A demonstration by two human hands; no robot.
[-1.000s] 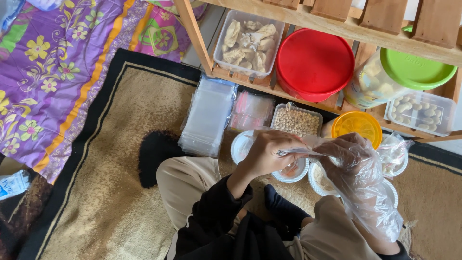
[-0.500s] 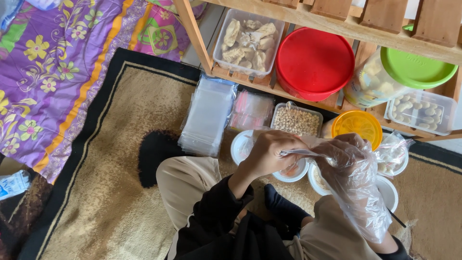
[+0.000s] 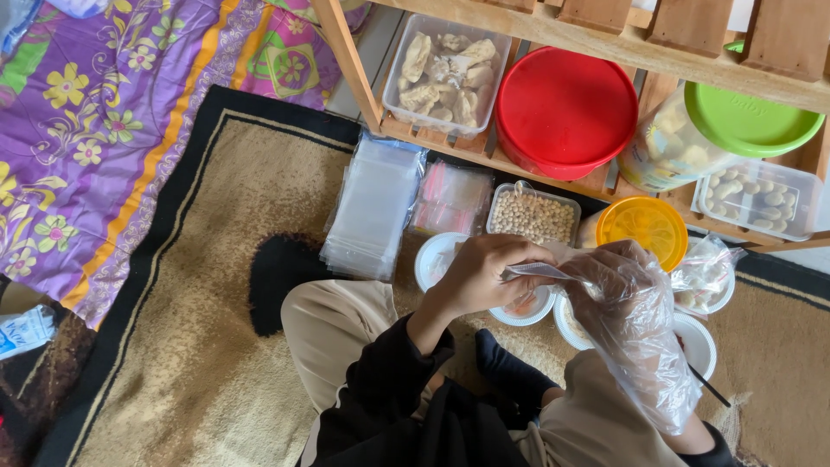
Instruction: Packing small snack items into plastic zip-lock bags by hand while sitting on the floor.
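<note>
My left hand (image 3: 486,275) is bare and pinches one end of a small clear plastic bag (image 3: 534,271) over a white bowl (image 3: 524,309). My right hand (image 3: 616,290), covered by a loose clear plastic glove, grips the other end of the same bag. Both hands sit close together above my lap, where I sit cross-legged in beige trousers and a black sleeve. What is inside the bag cannot be made out.
A stack of clear bags (image 3: 374,206) and a pink-tinted packet (image 3: 451,199) lie on the beige rug. A tub of chickpeas (image 3: 533,215), an orange lid (image 3: 641,228), white bowls (image 3: 700,337), and a wooden shelf (image 3: 553,177) holding a red lidded tub (image 3: 564,112), green lidded jar (image 3: 745,121) and snack containers stand ahead.
Both hands stay over the white bowl with the small bag between them; the gloved right hand has shifted slightly along the bag.
</note>
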